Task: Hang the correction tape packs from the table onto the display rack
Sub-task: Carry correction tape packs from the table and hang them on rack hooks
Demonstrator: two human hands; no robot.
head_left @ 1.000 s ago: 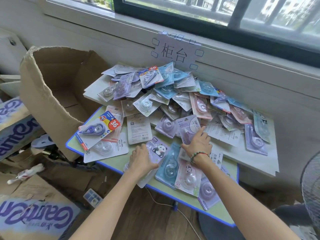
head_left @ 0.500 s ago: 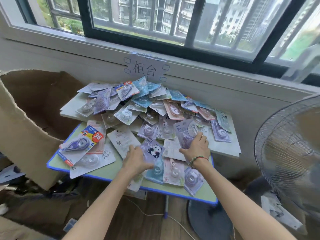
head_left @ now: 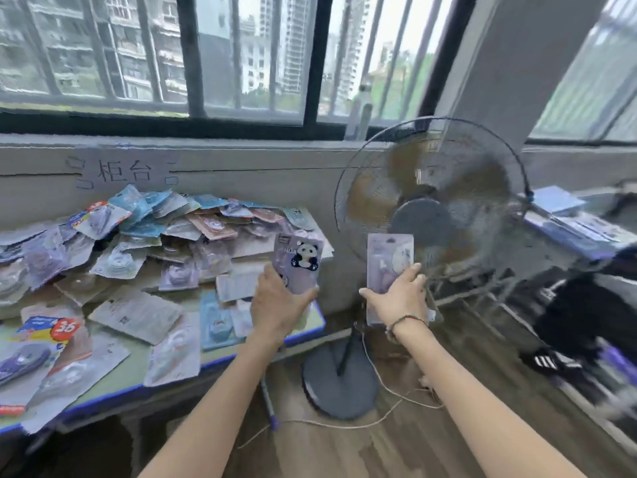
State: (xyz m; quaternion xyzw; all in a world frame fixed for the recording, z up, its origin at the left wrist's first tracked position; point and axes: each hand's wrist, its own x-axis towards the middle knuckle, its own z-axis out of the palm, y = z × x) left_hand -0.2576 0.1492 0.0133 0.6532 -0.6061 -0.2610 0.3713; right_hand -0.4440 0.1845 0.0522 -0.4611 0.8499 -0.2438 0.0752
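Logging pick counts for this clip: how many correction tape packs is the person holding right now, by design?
Panda pack, held in the left hand: 1
Plain lilac pack, held in the right hand: 1
Total in hand: 2
The pile on the table is too blurred to count.

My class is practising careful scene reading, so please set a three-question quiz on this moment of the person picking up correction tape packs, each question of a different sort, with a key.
1. True or false: the left hand holds the panda pack lifted clear of the table.
2. Multiple choice: what stands right behind the lilac pack gripped by the right hand? A. a cardboard box B. a pedestal fan C. a display rack
3. Fill in: the wrist of the right hand wears a ____.

Key
1. True.
2. B.
3. Bracelet.
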